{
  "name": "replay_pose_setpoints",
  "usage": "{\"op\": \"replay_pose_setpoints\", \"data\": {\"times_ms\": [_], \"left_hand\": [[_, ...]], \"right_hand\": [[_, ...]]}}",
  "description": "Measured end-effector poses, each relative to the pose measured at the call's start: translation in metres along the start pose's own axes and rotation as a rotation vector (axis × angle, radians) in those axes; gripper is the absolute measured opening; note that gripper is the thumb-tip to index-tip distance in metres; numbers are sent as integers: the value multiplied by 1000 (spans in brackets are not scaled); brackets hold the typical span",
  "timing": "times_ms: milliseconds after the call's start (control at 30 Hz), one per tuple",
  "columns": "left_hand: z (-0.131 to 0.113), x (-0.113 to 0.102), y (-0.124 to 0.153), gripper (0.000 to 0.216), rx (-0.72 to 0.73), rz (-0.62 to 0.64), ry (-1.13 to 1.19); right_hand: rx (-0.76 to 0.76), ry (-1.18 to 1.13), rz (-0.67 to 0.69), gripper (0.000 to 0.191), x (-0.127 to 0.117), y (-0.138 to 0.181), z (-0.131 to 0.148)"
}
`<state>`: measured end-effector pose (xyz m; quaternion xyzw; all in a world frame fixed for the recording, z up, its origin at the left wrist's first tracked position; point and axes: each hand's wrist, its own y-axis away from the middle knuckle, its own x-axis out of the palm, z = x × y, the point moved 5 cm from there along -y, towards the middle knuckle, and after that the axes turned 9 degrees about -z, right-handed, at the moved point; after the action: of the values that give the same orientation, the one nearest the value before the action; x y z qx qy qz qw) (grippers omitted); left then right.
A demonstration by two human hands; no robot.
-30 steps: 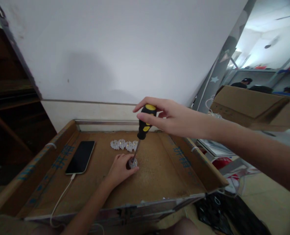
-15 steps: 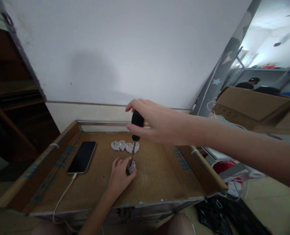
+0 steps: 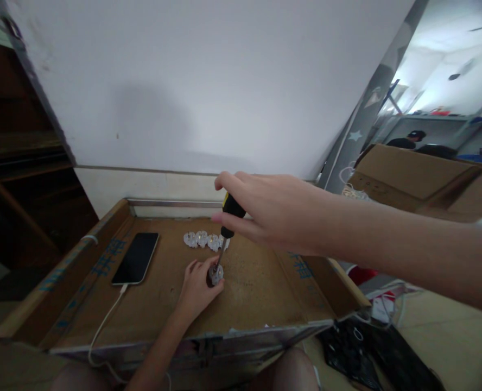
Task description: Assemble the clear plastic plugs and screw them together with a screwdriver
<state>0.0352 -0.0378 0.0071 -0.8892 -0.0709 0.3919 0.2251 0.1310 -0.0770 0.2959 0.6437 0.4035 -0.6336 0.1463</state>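
Observation:
My right hand [image 3: 251,209] is closed around the black-and-yellow handle of a screwdriver [image 3: 232,209], which leans slightly with its shaft pointing down. Its tip meets a small clear plastic piece [image 3: 216,275], and the exact contact point is too small to make out. Thumb and fingers of my left hand [image 3: 198,285] pinch that clear piece against the cardboard surface. Just beyond, several similar clear plastic pieces [image 3: 201,238] with small metal parts lie in a row, the rightmost partly behind the screwdriver.
A cardboard-lined tray table [image 3: 261,304] with raised sides carries the work. On its left lies a phone [image 3: 136,258] with a white charging cable [image 3: 106,317]. A large cardboard box [image 3: 416,174] and black bags [image 3: 355,353] are at the right. A person [image 3: 407,140] is in the background.
My right hand has turned the screwdriver handle, showing its yellow side on the left, and sits slightly lower and further right. The left hand still holds the clear piece. The view has shifted slightly.

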Motion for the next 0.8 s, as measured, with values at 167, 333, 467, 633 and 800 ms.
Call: {"op": "replay_pose_setpoints", "data": {"times_ms": [167,333,467,633,800], "left_hand": [[1,1,0,40,0,3,10],[0,0,0,39,3,5,5],[-2,-1,0,37,10,5,-6],[-1,-1,0,37,-6,1,-4],[-1,-1,0,39,-20,8,9]], "right_hand": [[-2,-63,28,30,3,0,3],[-34,6,9,33,1,-2,7],[-1,-26,72,30,2,-4,4],[-34,-90,52,37,0,-5,6],[-42,-38,46,29,2,-5,8]]}}
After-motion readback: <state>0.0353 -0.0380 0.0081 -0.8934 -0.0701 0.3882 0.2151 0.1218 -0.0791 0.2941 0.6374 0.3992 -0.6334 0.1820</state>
